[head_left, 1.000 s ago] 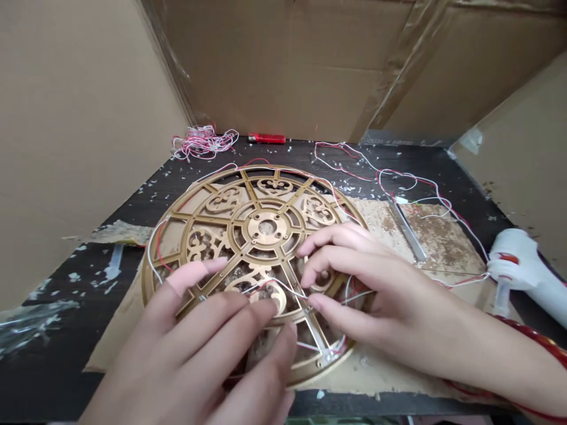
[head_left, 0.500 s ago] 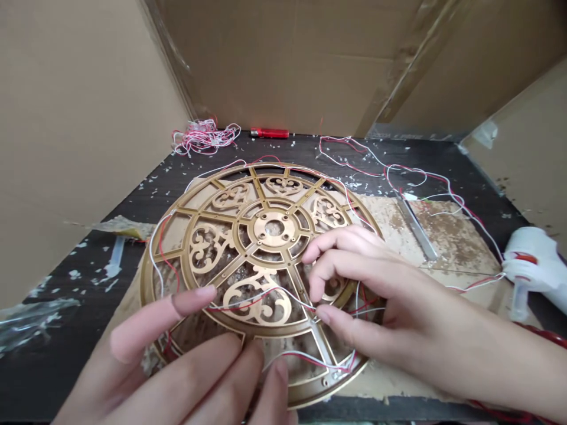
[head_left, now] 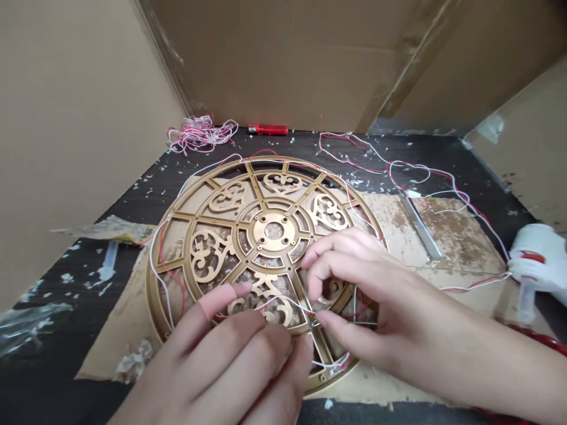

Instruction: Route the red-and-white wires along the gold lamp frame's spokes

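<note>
A round gold openwork frame (head_left: 273, 231) lies on a cardboard sheet, with red and white wires (head_left: 162, 254) running around and across it. My left hand (head_left: 239, 360) is over the near part of the frame, index finger stretched out over it, the other fingers curled together; their tips and anything between them are hidden. My right hand (head_left: 354, 283) reaches in from the right. Its thumb tip meets the red and white wire at a spoke, while the index and middle fingers are bent above, apart from the thumb. The wire arches between the two hands over the scrollwork.
A tangled wire bundle (head_left: 201, 134) and a red tool (head_left: 268, 129) lie at the back. A metal strip (head_left: 420, 227) rests on the cardboard (head_left: 390, 224) at right, beside a white glue gun (head_left: 535, 260). Cardboard walls (head_left: 274, 65) enclose the table (head_left: 146, 183).
My left hand has moved right and its curled fingers now cover part of the near scrollwork. The frame appears slightly shifted in view. My right hand has hardly moved.
</note>
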`<control>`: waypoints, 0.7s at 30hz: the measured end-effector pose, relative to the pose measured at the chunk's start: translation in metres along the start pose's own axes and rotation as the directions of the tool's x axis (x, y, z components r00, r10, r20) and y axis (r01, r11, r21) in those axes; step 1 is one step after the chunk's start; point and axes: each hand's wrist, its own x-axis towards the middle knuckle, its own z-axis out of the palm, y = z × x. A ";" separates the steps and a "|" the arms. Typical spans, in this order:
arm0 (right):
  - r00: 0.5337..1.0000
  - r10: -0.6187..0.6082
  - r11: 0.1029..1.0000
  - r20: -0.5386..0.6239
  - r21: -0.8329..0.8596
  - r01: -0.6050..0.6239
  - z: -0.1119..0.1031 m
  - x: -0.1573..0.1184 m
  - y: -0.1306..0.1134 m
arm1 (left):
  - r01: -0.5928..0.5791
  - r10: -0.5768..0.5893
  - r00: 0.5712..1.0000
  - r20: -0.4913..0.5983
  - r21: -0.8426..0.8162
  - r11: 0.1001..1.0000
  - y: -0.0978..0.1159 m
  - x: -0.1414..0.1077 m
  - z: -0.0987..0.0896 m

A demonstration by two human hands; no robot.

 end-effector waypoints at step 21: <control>0.981 -0.138 0.934 -0.138 -0.349 0.083 -0.014 -0.001 -0.014 | 0.006 -0.009 0.994 0.109 0.029 1.000 0.002 0.014 0.003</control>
